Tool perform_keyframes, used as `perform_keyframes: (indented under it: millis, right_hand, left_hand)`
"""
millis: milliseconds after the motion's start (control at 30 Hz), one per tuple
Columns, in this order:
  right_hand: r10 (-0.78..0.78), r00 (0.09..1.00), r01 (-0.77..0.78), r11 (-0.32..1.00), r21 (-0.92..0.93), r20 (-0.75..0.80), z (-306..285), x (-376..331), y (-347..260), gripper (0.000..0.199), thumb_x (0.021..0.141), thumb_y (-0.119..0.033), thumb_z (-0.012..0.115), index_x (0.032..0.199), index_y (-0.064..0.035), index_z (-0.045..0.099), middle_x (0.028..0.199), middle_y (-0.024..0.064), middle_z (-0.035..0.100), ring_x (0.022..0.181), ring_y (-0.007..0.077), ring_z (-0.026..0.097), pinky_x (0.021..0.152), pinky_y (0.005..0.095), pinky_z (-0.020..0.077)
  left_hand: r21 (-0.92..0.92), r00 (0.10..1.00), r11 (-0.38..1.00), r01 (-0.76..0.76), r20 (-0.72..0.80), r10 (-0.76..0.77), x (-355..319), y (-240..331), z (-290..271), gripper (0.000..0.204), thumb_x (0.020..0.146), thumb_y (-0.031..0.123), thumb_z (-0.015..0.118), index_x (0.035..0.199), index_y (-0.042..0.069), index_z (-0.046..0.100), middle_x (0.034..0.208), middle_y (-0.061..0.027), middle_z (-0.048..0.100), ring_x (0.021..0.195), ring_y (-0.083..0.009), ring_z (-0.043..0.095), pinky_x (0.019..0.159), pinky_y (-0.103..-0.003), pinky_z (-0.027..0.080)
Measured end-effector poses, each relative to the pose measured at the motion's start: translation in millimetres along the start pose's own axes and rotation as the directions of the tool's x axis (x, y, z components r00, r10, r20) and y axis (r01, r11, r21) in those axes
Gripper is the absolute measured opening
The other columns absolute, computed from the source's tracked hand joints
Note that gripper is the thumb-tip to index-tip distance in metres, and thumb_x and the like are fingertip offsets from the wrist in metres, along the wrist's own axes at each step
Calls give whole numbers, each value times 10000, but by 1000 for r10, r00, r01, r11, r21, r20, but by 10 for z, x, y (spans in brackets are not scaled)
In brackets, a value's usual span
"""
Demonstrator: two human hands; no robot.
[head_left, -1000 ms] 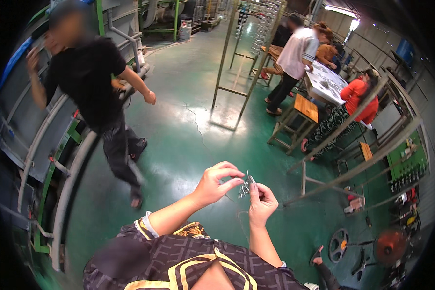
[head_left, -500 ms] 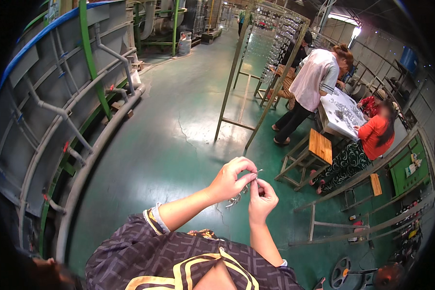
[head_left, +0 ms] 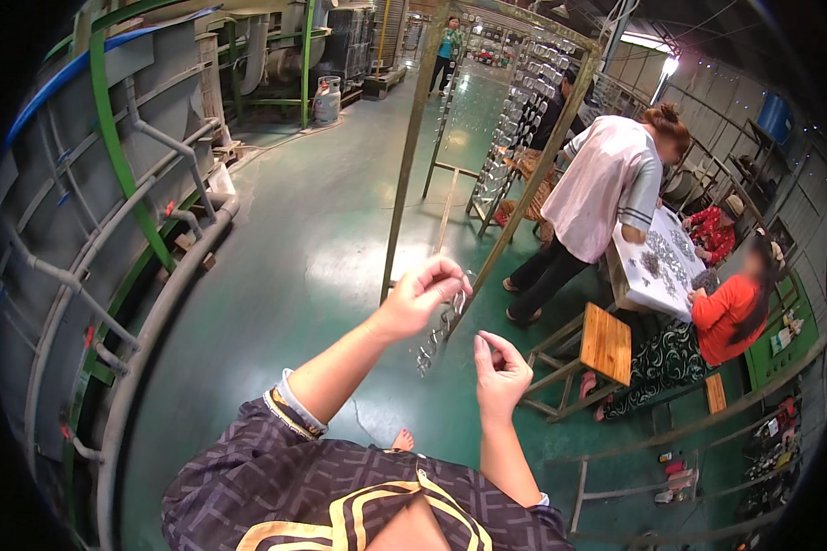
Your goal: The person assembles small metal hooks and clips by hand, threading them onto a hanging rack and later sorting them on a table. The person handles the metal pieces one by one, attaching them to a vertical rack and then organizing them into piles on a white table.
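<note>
My left hand [head_left: 423,298] is closed, pinching the top of a strand of small shiny metal pieces [head_left: 428,351] that hangs below its fingers. Lower and to the right is my right hand [head_left: 503,376], apart from the strand, with thumb and fingertips brought together. Whether anything small is between them cannot be made out. Just beyond both hands stands a tall metal frame rack [head_left: 402,184], with rows of small shiny pieces [head_left: 524,101] hanging toward its far side.
A wooden-topped stool [head_left: 606,344] stands to the right. Behind it, several people work around a white-topped table [head_left: 636,286] strewn with small metal pieces. Grey pipes [head_left: 161,340] run along the left, and a gas cylinder [head_left: 326,101] stands at the back. Another person [head_left: 446,55] is farther off.
My hands have come apart. The left one has risen with the strand hanging from it; the right stays lower. The rack, stool and table appear closer.
</note>
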State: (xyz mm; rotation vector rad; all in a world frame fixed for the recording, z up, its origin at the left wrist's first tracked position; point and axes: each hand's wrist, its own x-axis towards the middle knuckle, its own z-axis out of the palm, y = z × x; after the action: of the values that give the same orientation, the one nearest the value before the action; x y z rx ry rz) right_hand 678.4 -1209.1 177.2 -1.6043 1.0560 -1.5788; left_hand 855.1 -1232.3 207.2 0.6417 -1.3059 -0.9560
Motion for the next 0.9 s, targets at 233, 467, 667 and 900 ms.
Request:
perform_keyframes:
  millis: [233,467,667,900]
  right_hand:
    - [82,977,-123,971,-203,-197,-402,1064,1008,111,806,-98,712,859,-2,697,532,-65,412,490,17,342,447,204,276]
    - [180,877,-384,820,-424,-445,-822,1318,2163,168,808,-137,711,818,29,684,562,-48,476,507,31,357,457,225,284]
    - [172,723,-631,560,-537,-669,-1073,936,2835,274,761,-229,702,756,44,679,586,108,601,516,187,512,530,347,423]
    - [243,461,-855,380,-353,-854,-1190,333,3525,272,739,-209,687,676,53,658,605,148,623,549,279,568,587,413,453]
  left_hand:
    - [-189,993,975,-116,-8,117,1855,-259,-623,46,931,67,511,967,38,516,913,-55,590,838,-147,557,774,-286,441]
    - [-310,983,935,-175,-9,181,3796,-385,-1224,72,955,116,498,981,54,524,929,-71,626,831,-144,594,742,-287,489]
    - [-260,979,944,-204,-70,192,5335,-408,-1481,106,940,140,528,979,42,546,941,-123,674,725,-137,618,606,-253,500]
    - [-468,921,861,-198,211,327,7010,-473,-1908,187,933,180,535,1056,42,553,969,-157,656,745,-209,615,599,-308,496]
